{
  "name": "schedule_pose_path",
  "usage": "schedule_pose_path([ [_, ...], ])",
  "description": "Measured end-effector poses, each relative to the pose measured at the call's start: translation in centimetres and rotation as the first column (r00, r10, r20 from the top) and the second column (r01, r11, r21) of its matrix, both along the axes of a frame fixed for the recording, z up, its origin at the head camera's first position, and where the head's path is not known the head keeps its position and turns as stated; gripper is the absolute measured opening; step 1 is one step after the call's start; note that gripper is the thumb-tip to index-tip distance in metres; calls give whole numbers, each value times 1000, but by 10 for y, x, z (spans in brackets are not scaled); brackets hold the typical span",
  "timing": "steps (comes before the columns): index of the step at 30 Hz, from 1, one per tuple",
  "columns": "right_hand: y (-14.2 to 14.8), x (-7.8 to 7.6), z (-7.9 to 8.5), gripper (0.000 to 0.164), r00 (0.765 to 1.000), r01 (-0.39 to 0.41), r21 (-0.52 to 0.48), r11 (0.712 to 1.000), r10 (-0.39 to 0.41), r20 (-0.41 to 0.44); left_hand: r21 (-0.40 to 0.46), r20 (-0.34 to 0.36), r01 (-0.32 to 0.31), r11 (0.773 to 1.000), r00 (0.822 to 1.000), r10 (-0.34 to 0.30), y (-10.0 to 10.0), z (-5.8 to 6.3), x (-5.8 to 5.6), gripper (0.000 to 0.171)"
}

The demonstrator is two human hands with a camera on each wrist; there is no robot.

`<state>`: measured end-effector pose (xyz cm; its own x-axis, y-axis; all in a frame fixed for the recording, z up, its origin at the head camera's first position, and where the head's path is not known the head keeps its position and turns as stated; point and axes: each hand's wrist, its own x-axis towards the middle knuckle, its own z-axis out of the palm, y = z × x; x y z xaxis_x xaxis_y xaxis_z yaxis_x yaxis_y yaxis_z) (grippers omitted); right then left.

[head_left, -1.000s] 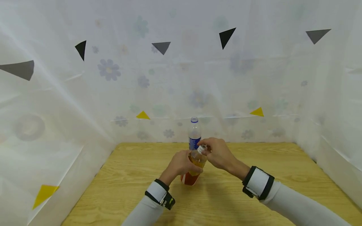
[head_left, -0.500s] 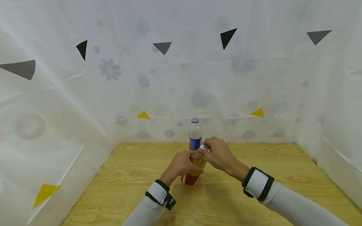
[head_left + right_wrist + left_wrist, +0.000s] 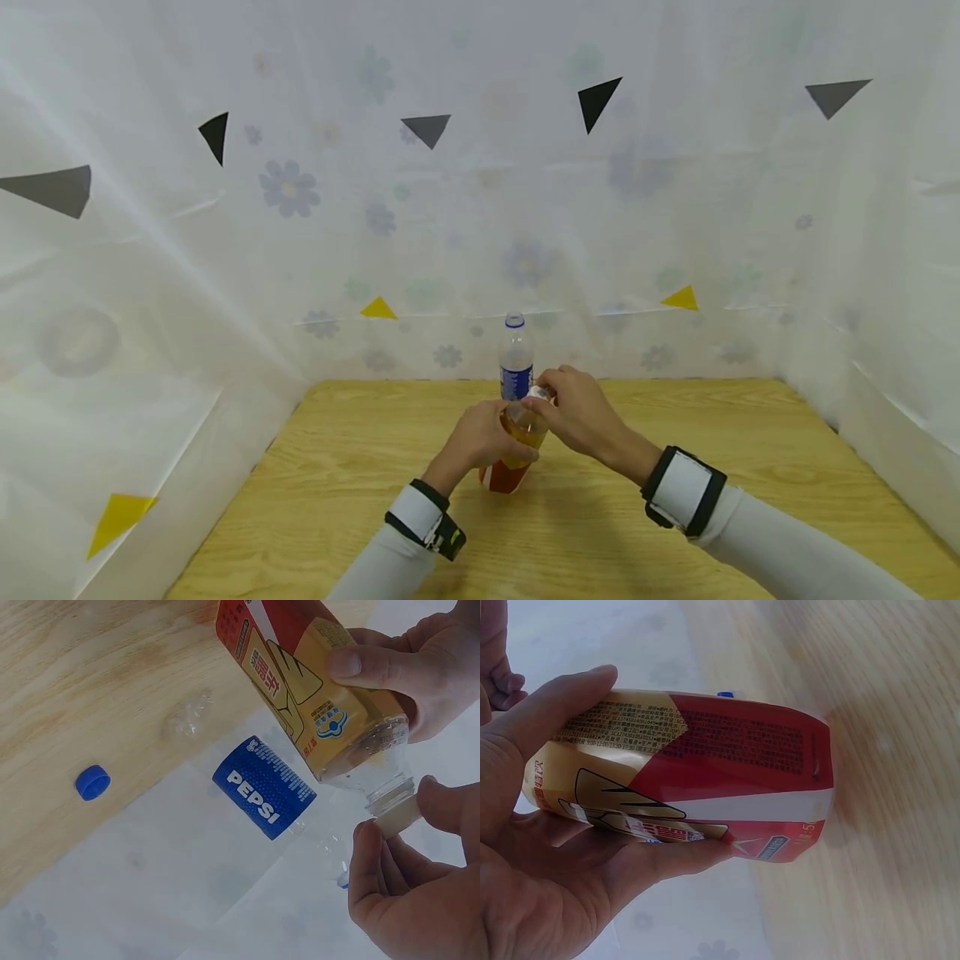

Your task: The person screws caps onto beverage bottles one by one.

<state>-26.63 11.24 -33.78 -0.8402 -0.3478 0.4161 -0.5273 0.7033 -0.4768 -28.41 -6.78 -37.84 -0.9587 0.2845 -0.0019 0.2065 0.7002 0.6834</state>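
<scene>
My left hand point(image 3: 483, 435) grips a drink bottle point(image 3: 319, 690) with a red and gold label, fingers and thumb round its body. The bottle leans toward the right in the head view, its red base low over the table. At its mouth my right hand point(image 3: 420, 862) pinches a white cap point(image 3: 397, 816) between thumb and fingers. The cap sits at the end of the clear threaded neck. Just behind stands an uncapped clear bottle point(image 3: 516, 354) with a blue Pepsi label.
A loose blue cap point(image 3: 92, 783) lies on the wood-grain table point(image 3: 337, 492), near the Pepsi bottle. Pale flower-printed sheeting point(image 3: 450, 208) walls the table at the back and both sides, with black, grey and yellow triangles on it.
The right thumb has moved across to the near side of the bottle neck, and the fingers have closed round the white cap. The left hand and both bottles keep their places.
</scene>
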Motion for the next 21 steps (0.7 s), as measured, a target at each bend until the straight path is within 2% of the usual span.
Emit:
schedule_pose_path([
  [3,0,1,1,29,998,15,32,999,-17,54,-3,-11,3,1000,1000,-4,-1,-1,0,59],
  [7,0,4,3,57,990,26,108,994,-41,137,3,-24,-1,1000,1000,1,-3,-2,-1,56],
  [9,0,5,5,63,987,12,124,992,-32,158,15,-19,-6,1000,1000,7,-4,-3,-2,56],
  [11,-1,6,6,59,987,-9,116,993,-9,161,21,-16,-6,1000,1000,7,-4,-3,-2,57],
  [18,-3,7,9,29,993,-53,78,996,44,106,17,-15,-1,1000,1000,1,-3,-1,2,60],
  [21,-2,6,8,27,994,-53,65,996,47,102,12,-18,5,1000,1000,-4,-3,0,2,60],
])
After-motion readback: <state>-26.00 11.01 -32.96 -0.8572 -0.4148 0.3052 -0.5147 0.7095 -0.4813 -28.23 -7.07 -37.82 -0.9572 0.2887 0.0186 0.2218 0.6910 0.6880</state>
